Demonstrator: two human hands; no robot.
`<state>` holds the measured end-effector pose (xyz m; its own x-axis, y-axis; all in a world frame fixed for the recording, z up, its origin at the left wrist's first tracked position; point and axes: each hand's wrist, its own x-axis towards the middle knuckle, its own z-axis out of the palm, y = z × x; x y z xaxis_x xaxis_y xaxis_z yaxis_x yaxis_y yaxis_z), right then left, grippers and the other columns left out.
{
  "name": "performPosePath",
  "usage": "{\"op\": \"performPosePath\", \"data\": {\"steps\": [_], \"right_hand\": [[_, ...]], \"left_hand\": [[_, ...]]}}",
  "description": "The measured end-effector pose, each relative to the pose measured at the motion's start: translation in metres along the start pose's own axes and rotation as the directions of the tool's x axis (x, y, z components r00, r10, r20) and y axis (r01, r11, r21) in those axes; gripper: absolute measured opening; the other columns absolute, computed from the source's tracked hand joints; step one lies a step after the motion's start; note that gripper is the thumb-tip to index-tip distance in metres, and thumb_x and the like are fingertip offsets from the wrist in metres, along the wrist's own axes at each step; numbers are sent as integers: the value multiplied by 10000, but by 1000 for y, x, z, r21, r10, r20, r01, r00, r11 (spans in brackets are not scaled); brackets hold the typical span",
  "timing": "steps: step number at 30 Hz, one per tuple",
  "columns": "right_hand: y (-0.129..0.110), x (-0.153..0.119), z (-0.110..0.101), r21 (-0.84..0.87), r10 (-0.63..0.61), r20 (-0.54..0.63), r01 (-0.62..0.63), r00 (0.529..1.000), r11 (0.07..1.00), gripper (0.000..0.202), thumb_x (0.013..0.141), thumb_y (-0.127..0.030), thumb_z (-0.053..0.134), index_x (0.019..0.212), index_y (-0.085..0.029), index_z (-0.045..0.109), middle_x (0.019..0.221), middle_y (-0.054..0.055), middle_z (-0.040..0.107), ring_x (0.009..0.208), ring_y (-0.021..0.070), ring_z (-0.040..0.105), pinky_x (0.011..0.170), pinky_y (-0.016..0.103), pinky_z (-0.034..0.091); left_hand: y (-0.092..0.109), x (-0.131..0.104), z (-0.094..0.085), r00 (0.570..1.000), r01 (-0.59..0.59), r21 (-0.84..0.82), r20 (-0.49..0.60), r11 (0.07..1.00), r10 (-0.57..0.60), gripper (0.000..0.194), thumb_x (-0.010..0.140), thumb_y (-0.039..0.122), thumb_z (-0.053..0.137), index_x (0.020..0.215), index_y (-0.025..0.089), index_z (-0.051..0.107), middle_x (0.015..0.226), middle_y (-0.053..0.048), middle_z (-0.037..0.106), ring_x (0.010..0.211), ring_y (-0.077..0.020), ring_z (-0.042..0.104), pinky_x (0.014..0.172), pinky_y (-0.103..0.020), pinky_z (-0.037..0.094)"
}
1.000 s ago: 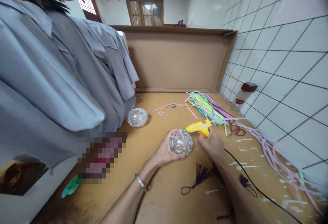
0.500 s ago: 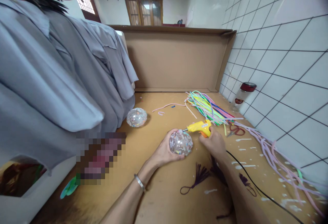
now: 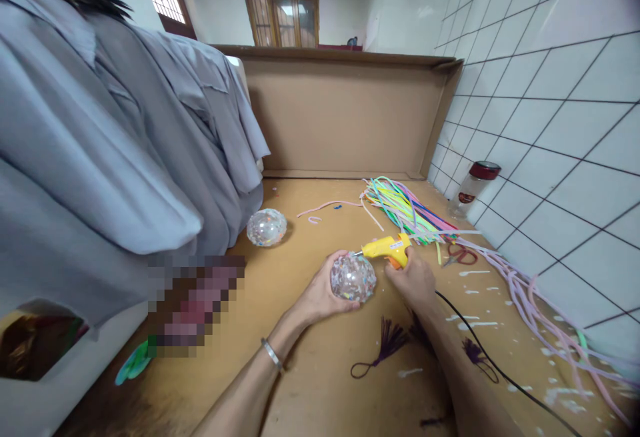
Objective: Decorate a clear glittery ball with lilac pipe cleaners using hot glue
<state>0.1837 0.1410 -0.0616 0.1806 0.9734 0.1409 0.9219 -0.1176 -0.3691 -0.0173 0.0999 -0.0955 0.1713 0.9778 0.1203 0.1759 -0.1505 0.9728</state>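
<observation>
My left hand [image 3: 324, 290] is wrapped round the left side of a clear, speckled round bowl-like piece [image 3: 353, 278] above the brown table. In my right hand [image 3: 414, 278] is a yellow glue gun [image 3: 385, 248] with an orange trigger. The gun's metal nozzle points left and meets the upper rim of the piece, though exact contact is too small to tell. A second clear speckled piece [image 3: 267, 227] rests on the table to the left. A dark purple tassel [image 3: 393, 338] lies below my hands.
Colourful fuzzy stems [image 3: 400, 210], red-handled scissors [image 3: 463, 255] and a red-lidded jar [image 3: 474, 189] stand or lie at the right by the tiled wall. A black cord [image 3: 493, 357] crosses the lower right. Grey cloth [image 3: 150, 143] hangs at left; a cardboard wall [image 3: 340, 117] stands behind.
My right hand and the glue gun have shifted slightly left, the nozzle moving a little along the rim. My left hand keeps its hold on the piece.
</observation>
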Motion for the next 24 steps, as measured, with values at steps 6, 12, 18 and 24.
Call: {"op": "performPosePath", "data": {"steps": [6,12,18,24], "right_hand": [[3,3,-2,26,-35,101,32,994,999,345,843,-362,561,1108,-143,591,880,96,694,799,223,631,610,264,312],[8,6,-7,71,-71,113,63,991,996,276,794,-344,590,1007,-169,605,803,54,667,736,198,596,581,250,290],[6,5,-13,91,-45,72,39,996,995,236,789,-351,577,953,-183,604,801,47,651,736,199,582,582,248,310],[5,4,-10,28,-40,45,39,998,999,292,789,-339,586,1024,-166,610,802,65,656,748,219,595,584,262,306]], "left_hand": [[-6,1,0,1000,-18,-23,6,1000,19,987,512,207,867,1356,208,357,1336,-120,520,1207,-285,543,1074,-435,412],[-7,0,1,999,-43,-37,10,998,43,984,509,215,880,1357,224,381,1357,-112,514,1231,-283,531,1084,-426,410],[-6,0,1,999,-37,-21,-2,999,37,983,513,198,873,1361,234,378,1347,-107,523,1218,-285,541,1089,-447,408],[-2,0,1,1000,-25,-27,-1,999,25,983,500,189,877,1349,226,382,1336,-106,528,1211,-284,545,1084,-448,416]]}}
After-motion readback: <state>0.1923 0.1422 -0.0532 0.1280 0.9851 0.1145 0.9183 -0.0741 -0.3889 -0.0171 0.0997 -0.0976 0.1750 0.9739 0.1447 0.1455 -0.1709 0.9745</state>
